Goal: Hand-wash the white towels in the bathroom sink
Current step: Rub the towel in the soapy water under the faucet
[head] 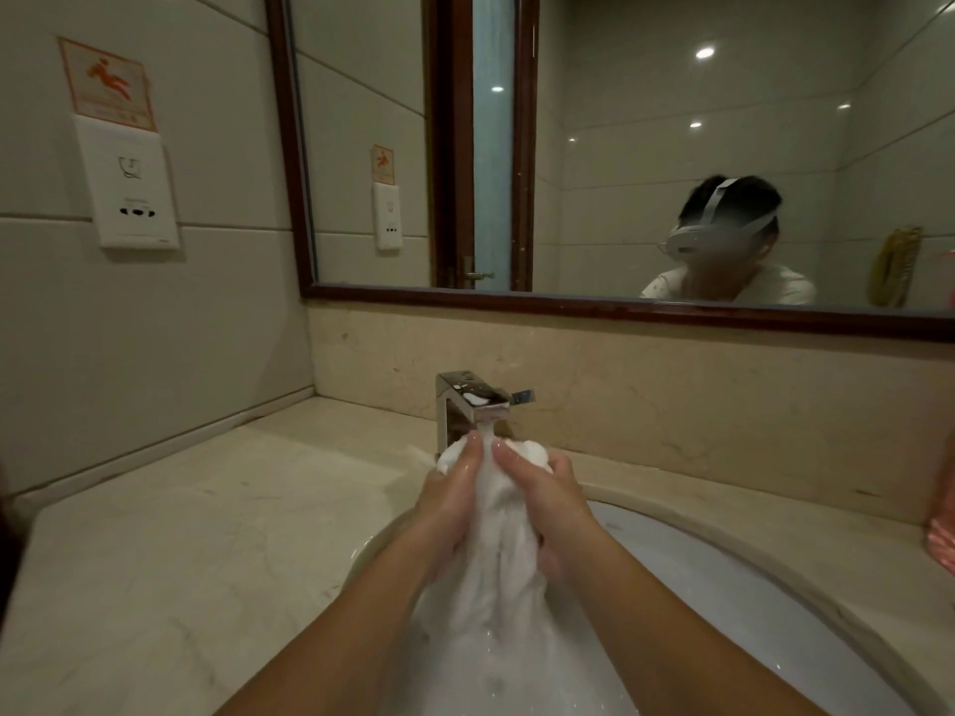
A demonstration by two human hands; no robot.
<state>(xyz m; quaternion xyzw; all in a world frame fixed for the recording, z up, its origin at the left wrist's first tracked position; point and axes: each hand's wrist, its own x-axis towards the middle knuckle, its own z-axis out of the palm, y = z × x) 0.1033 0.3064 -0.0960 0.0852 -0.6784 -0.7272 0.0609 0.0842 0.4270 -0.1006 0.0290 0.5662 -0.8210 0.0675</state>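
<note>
Just under the faucet [478, 400], white towel [496, 560] bunched between both hands' grip.

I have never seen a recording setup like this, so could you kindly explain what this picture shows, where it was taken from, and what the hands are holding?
There is no machine here: a person works with two bare hands. The single picture comes from a camera worn on the head, looking forward and down. You can see the white headset reflected in the mirror. The left hand and the right hand both grip a bunched, wet white towel, holding its top under water running from the chrome faucet. The rest of the towel hangs down into the white sink, which is set in a pale stone countertop. On the tiled wall at the left is a white socket with an orange sign above it.
</note>
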